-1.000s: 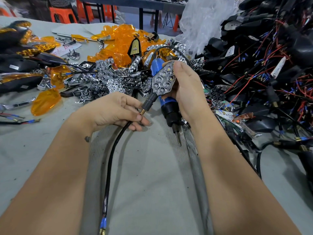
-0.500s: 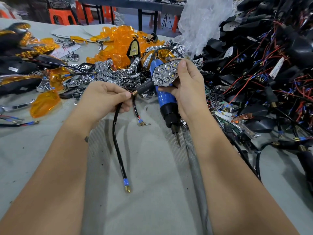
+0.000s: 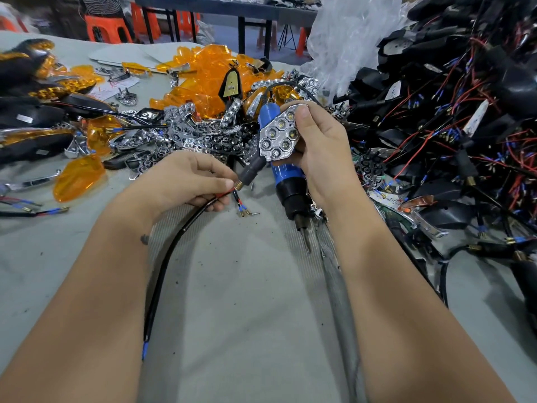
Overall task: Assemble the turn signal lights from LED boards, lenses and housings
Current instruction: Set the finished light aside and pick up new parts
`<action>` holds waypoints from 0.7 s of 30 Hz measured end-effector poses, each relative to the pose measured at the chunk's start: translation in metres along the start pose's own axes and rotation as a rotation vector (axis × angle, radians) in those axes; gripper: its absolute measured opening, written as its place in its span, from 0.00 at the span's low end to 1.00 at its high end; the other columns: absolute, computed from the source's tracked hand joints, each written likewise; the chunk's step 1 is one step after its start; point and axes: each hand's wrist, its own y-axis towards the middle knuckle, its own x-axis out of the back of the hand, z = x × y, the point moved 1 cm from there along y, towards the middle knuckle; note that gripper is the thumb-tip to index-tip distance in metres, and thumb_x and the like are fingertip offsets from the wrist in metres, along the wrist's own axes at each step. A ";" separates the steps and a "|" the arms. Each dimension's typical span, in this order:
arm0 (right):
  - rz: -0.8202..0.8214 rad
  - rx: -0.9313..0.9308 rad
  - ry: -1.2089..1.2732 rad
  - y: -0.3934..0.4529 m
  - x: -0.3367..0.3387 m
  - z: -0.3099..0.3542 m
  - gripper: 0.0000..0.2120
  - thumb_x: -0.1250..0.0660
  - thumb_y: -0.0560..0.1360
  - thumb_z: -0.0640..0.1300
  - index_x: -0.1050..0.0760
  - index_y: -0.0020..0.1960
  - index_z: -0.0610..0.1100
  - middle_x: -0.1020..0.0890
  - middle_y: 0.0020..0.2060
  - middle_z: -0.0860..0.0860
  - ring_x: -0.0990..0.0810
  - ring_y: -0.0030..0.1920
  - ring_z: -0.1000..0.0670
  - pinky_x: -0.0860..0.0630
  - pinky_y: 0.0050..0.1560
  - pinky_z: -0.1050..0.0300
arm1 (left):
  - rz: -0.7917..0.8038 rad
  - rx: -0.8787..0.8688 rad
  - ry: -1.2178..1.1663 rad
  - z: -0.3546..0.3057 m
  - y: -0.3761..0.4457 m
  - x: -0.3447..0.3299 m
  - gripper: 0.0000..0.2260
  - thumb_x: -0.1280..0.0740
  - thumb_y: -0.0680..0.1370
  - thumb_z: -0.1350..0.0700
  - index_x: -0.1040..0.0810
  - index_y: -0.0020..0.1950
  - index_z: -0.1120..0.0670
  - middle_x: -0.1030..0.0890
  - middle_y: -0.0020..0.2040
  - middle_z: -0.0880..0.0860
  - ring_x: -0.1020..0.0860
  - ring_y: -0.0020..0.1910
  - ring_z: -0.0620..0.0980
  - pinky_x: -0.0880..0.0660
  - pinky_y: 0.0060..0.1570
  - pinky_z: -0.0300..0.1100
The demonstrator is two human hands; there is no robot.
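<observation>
The chrome LED reflector board [image 3: 279,134], with its honeycomb of cells facing up, sits above the table between the two hands, pinched at its right edge by the right hand [image 3: 318,151], whose thumb lies over the top corner; the same hand also curls round the blue electric screwdriver [image 3: 286,181] behind the board, its bit pointing down at the cloth. Compared with half a second ago, the board has tilted more upright and the black stem [image 3: 252,170] at its lower left now points down toward the left hand [image 3: 186,181], which has shifted right and closer. That hand pinches the red and black wires [image 3: 220,196] just at the stem's threaded brass end, the sleeved cable [image 3: 162,274] trailing down across the grey table [image 3: 247,315]. Behind lie chrome reflectors [image 3: 189,132], amber lenses [image 3: 203,74] and, to the right, black housings [image 3: 436,112] tangled with wire.
</observation>
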 end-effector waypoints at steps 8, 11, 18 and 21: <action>0.070 0.062 -0.209 -0.001 -0.003 0.003 0.16 0.39 0.81 0.48 0.23 0.51 0.34 0.25 0.42 0.42 0.28 0.44 0.47 0.29 0.49 0.50 | -0.084 -0.095 -0.370 -0.018 0.009 -0.029 0.14 0.34 0.78 0.45 0.20 0.60 0.49 0.15 0.44 0.54 0.15 0.43 0.55 0.18 0.42 0.44; 0.103 0.100 -0.265 -0.004 -0.007 0.005 0.11 0.39 0.83 0.43 0.21 0.53 0.38 0.22 0.44 0.39 0.26 0.46 0.50 0.29 0.49 0.55 | -0.099 -0.204 -0.351 -0.019 0.011 -0.046 0.10 0.30 0.78 0.49 0.20 0.58 0.48 0.17 0.45 0.53 0.18 0.46 0.55 0.17 0.48 0.50; 0.105 0.072 -0.268 -0.005 -0.005 0.006 0.15 0.37 0.83 0.43 0.22 0.52 0.30 0.28 0.39 0.42 0.31 0.42 0.44 0.28 0.39 0.31 | -0.084 -0.330 -0.284 -0.017 0.008 -0.046 0.13 0.30 0.74 0.51 0.19 0.58 0.50 0.15 0.40 0.45 0.16 0.41 0.44 0.19 0.41 0.41; 0.057 0.079 -0.278 -0.006 -0.010 0.006 0.13 0.38 0.83 0.42 0.20 0.51 0.33 0.27 0.39 0.42 0.31 0.41 0.46 0.28 0.41 0.38 | -0.162 -0.287 -0.302 -0.013 0.011 -0.043 0.10 0.27 0.71 0.48 0.18 0.53 0.44 0.13 0.44 0.50 0.15 0.45 0.49 0.17 0.45 0.49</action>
